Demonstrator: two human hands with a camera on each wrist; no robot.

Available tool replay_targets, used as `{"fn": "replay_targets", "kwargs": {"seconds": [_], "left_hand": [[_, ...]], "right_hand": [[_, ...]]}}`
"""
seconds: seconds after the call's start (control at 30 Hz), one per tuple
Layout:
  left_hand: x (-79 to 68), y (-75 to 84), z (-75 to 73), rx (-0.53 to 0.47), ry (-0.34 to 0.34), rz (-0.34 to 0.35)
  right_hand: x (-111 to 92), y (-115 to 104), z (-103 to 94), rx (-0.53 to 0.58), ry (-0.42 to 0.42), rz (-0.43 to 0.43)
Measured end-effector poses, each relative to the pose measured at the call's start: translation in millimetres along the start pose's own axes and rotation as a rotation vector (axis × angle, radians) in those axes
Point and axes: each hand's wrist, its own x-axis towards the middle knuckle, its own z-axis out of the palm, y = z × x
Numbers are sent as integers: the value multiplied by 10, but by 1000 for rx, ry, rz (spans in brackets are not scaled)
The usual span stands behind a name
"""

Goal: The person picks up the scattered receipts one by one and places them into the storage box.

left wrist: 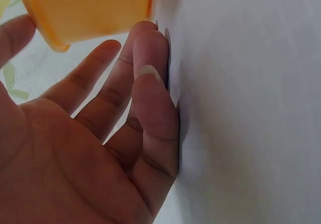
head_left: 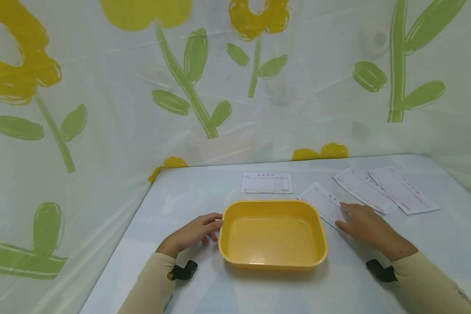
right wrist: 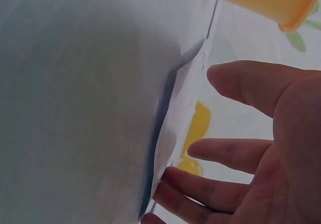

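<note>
A yellow plastic tray (head_left: 272,242), with nothing inside it, stands on the table in the head view. My left hand (head_left: 194,233) is at the tray's left side with fingers loosely bent. In the left wrist view its thumb (left wrist: 15,38) meets the tray's edge, and the other fingers rest along the tabletop. To the right of the tray, my right hand (head_left: 365,224) touches a printed paper slip (head_left: 322,203) with spread fingers. The right wrist view shows that slip's edge slightly raised off the table, fingertips against its far part and the thumb (right wrist: 235,81) apart from it.
Behind the tray another printed slip (head_left: 267,182) lies flat. Two more, a partly covered slip (head_left: 363,187) and a slip (head_left: 404,190) beside it, lie at the back right. A white flower-patterned cloth (head_left: 282,117) hangs behind the table (head_left: 267,292).
</note>
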Motion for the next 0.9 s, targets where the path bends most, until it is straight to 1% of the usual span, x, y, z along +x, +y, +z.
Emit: {"fn": "replay_targets", "kwargs": {"seconds": [0.2,0.43,0.57,0.7,0.9], "left_hand": [[3,-10,8,-17,-33,-23],[-13,3,16,-17,-27,-21],[-37,0,36,-25,-26,-24],[-51,10,39,-11,-24,-29],[2,-4,20,-2,-21,-9]], "right_hand": [[25,110,36,-32,-6,18],[64,187,44,-109,18,28],[75,208,29,-101,-5,34],[83,240,19,-88,-28,17],[79,238,-25,-71,6,-30]]}}
